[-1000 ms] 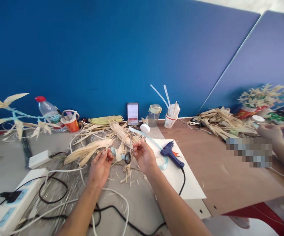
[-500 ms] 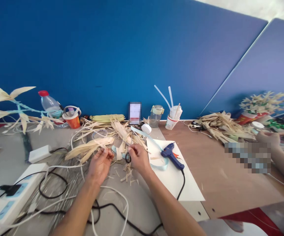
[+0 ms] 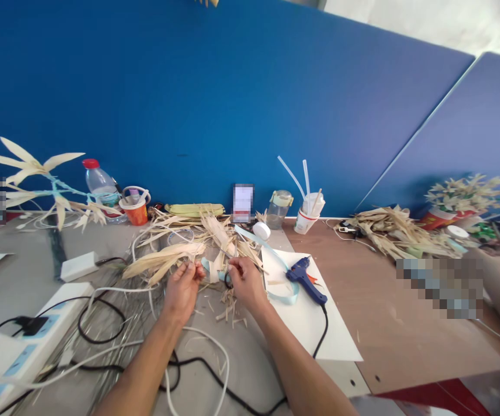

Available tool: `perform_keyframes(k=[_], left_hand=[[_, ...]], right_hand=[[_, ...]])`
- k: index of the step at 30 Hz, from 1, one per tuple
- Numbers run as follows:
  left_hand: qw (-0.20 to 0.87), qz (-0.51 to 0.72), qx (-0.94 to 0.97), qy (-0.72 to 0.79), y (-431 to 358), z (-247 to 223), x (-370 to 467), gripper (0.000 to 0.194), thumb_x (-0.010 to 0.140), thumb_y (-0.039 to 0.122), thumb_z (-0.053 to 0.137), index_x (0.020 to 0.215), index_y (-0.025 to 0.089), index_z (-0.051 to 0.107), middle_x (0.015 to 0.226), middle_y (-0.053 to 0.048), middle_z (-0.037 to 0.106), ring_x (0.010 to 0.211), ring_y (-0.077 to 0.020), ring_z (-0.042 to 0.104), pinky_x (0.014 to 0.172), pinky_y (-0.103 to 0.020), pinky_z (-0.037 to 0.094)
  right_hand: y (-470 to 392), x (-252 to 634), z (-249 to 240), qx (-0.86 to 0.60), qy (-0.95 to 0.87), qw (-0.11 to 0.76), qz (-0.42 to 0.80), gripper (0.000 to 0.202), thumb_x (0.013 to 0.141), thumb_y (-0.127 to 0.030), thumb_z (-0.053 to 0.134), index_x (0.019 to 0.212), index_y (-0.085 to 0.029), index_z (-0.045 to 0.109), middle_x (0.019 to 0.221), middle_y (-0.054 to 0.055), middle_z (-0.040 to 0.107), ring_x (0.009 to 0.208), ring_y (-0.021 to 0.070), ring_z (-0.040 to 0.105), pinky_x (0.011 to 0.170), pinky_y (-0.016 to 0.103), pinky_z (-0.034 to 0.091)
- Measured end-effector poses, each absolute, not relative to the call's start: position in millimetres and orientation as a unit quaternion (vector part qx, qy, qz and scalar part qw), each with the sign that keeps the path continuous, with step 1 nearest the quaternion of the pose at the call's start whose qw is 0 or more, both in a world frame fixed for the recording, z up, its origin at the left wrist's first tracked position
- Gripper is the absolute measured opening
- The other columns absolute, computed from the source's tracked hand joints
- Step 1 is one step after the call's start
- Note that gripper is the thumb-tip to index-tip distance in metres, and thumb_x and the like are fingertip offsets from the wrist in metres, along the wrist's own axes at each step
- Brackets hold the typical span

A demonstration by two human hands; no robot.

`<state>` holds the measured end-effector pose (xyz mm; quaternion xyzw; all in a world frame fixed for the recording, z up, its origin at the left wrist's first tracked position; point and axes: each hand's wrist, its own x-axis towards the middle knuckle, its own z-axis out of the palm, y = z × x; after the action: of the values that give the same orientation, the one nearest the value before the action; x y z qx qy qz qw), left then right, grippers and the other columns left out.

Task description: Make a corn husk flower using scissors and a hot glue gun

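My left hand (image 3: 183, 292) is closed in a pinch at the front of the dry husk pile (image 3: 160, 261); what its fingertips hold is too small to make out. Close by on the right, my right hand (image 3: 245, 283) is closed around scissors (image 3: 228, 281), with a black handle loop showing under the fingers and the blades pointing up and left into the husks. Between the hands lies a piece of light blue ribbon (image 3: 206, 266). A blue glue gun (image 3: 306, 280) rests on white paper (image 3: 332, 329) beside my right hand.
A power strip (image 3: 37, 335) and looping cables lie at the left. Behind stand a bottle (image 3: 102, 185), an orange cup (image 3: 135, 211), a phone (image 3: 243, 202), a glass jar (image 3: 279, 209) and a cup with straws (image 3: 306, 219). Another person's hand (image 3: 488, 268) is at the right.
The view has shifted slightly, so things sit a little lower and to the right. My left fingers are drawn closer together. The other person's hand has moved right, holding scissors.
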<state>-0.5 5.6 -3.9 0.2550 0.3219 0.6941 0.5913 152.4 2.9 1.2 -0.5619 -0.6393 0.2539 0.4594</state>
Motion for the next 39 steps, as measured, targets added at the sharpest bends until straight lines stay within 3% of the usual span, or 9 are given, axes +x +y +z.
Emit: perform_keyframes(k=[8, 14, 21, 24, 31, 36, 39], left_hand=[[0.578, 0.678, 0.290, 0.349, 6.3, -7.6, -2.5, 0.023, 0.058, 0.026, 0.083, 0.063, 0.016, 0.063, 0.062, 0.001, 0.058, 0.062, -0.0110, 0.052, 0.063, -0.024, 0.043], [0.573, 0.684, 0.296, 0.342, 6.3, -9.6, -1.2, 0.027, 0.061, 0.032, 0.082, 0.063, 0.016, 0.060, 0.065, 0.001, 0.057, 0.064, -0.0109, 0.051, 0.065, -0.025, 0.042], [0.548, 0.691, 0.315, 0.350, 6.9, -11.0, -0.4, 0.029, 0.064, 0.037, 0.079, 0.061, 0.015, 0.060, 0.065, 0.000, 0.055, 0.064, -0.0119, 0.049, 0.063, -0.025, 0.041], [0.532, 0.701, 0.314, 0.356, 7.4, -12.6, 0.3, 0.028, 0.065, 0.039, 0.078, 0.063, 0.016, 0.061, 0.066, 0.000, 0.056, 0.064, -0.0119, 0.049, 0.065, -0.026, 0.042], [0.533, 0.695, 0.311, 0.369, 6.6, -9.3, 0.8, 0.025, 0.065, 0.035, 0.079, 0.067, 0.015, 0.063, 0.067, 0.000, 0.056, 0.063, -0.0107, 0.049, 0.061, -0.024, 0.041], [0.544, 0.706, 0.300, 0.340, 7.1, -6.8, -1.0, 0.024, 0.066, 0.034, 0.079, 0.068, 0.016, 0.063, 0.068, 0.001, 0.057, 0.064, -0.0093, 0.049, 0.063, -0.021, 0.041], [0.542, 0.708, 0.297, 0.342, 7.9, -7.2, -1.6, 0.025, 0.064, 0.034, 0.080, 0.067, 0.016, 0.063, 0.067, 0.002, 0.057, 0.064, -0.0093, 0.049, 0.062, -0.021, 0.041]], right_hand=[[1.6, 146.5, -1.8, -0.531, -0.697, 0.440, 0.197, 0.018, 0.084, -0.016, 0.049, 0.088, -0.016, 0.067, 0.086, 0.009, 0.063, 0.083, 0.0198, 0.059, 0.078, 0.031, 0.045], [-4.9, 131.9, 2.1, -0.560, -0.752, 0.335, 0.098, 0.016, 0.084, -0.021, 0.056, 0.093, -0.017, 0.069, 0.093, 0.010, 0.066, 0.090, 0.0235, 0.054, 0.084, 0.035, 0.039], [-10.3, 120.0, -0.5, -0.542, -0.807, 0.234, 0.017, 0.026, 0.087, -0.035, 0.054, 0.111, -0.029, 0.064, 0.096, 0.007, 0.064, 0.096, 0.0273, 0.048, 0.081, 0.039, 0.032], [-10.5, 120.2, -0.1, -0.543, -0.812, 0.213, 0.007, 0.031, 0.085, -0.034, 0.057, 0.114, -0.027, 0.061, 0.098, 0.009, 0.064, 0.099, 0.0285, 0.048, 0.083, 0.040, 0.030], [-5.5, 122.5, -0.7, -0.574, -0.789, 0.217, 0.028, 0.019, 0.086, -0.025, 0.053, 0.100, -0.022, 0.065, 0.095, 0.009, 0.068, 0.097, 0.0267, 0.051, 0.085, 0.041, 0.028], [-3.6, 120.7, -4.2, -0.585, -0.776, 0.233, 0.026, 0.024, 0.081, -0.041, 0.062, 0.092, -0.020, 0.066, 0.097, 0.009, 0.067, 0.101, 0.0290, 0.050, 0.086, 0.042, 0.029], [-3.6, 120.1, -6.4, -0.592, -0.777, 0.211, 0.017, 0.023, 0.079, -0.038, 0.063, 0.087, -0.017, 0.066, 0.097, 0.011, 0.067, 0.100, 0.0296, 0.050, 0.086, 0.042, 0.030]])
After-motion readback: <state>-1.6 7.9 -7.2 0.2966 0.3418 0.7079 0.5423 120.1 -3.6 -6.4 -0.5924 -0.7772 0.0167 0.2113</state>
